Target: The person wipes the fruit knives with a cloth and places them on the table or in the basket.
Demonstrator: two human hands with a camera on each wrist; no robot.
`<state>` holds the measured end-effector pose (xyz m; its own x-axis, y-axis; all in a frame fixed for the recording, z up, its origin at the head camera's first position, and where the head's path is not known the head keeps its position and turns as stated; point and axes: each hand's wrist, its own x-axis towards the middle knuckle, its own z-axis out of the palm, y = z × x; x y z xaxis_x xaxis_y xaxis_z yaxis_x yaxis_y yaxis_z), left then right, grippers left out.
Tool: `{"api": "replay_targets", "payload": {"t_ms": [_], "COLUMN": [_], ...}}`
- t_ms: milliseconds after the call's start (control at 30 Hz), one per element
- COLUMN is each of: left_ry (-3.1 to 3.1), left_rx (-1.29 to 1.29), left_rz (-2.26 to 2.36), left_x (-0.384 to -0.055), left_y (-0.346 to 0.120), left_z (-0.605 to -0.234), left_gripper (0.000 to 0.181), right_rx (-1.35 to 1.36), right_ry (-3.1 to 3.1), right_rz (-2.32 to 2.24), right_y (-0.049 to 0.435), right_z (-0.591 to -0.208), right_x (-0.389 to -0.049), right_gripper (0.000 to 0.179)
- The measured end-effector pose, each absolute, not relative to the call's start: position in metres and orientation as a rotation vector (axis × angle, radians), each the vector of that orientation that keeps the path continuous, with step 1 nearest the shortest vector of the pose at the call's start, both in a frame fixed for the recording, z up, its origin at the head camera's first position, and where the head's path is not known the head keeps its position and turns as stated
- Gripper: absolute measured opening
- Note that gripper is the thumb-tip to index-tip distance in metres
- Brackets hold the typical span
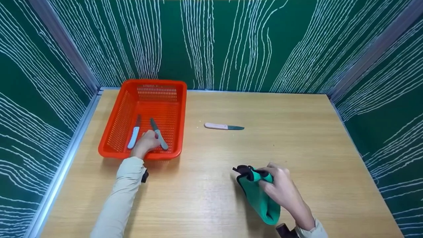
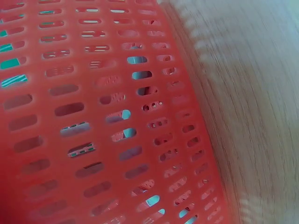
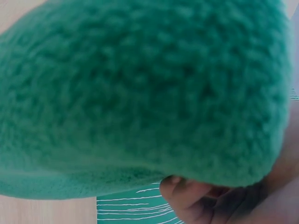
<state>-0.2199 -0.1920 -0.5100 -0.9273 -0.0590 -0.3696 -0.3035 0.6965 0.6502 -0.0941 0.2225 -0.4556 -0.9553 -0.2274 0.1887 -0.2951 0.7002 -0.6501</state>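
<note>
We see the basket (image 1: pixel 182 122) as smooth, faintly glossy plastic. The green cloth (image 1: pixel 256 195) looks plush and matt, with a fuzzy pile. On the paring knives (image 1: pixel 224 127) we make out smooth, plastic-looking handles and dull metal blades. The tabletop (image 1: pixel 297 132) shows smooth wood grain with a soft sheen; the sleeve (image 1: pixel 121 195) is matt fabric.

- From here, bare table (image 1: pixel 205 185) between basket (image 1: pixel 181 119) and cloth (image 1: pixel 257 195) leaves a hand passage.
- Farther back, the pink-handled knife (image 1: pixel 224 127) lies crosswise.
- Basket walls rise around the left hand (image 1: pixel 146 143).
</note>
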Motion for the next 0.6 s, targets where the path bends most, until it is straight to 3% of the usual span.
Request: {"api": "replay_targets", "payload": {"t_ms": [267,600], "left_ry": [2.702,2.870], "left_rx": [-0.254,-0.076], "left_rz": [1.123,1.414], "left_x": [-0.225,-0.229], "left_y": [-0.188,-0.155], "left_z": [-0.507,-0.487], "left_gripper": [0.045,0.045], "right_rx": [0.384,0.439], "right_ry": [-2.830,-2.711], "right_rz": [1.130,1.114], "right_y": [0.225,0.227], "right_z": [-0.448,-0.446], "right_x": [-0.091,-0.093], "right_gripper": [0.032,0.029]}}
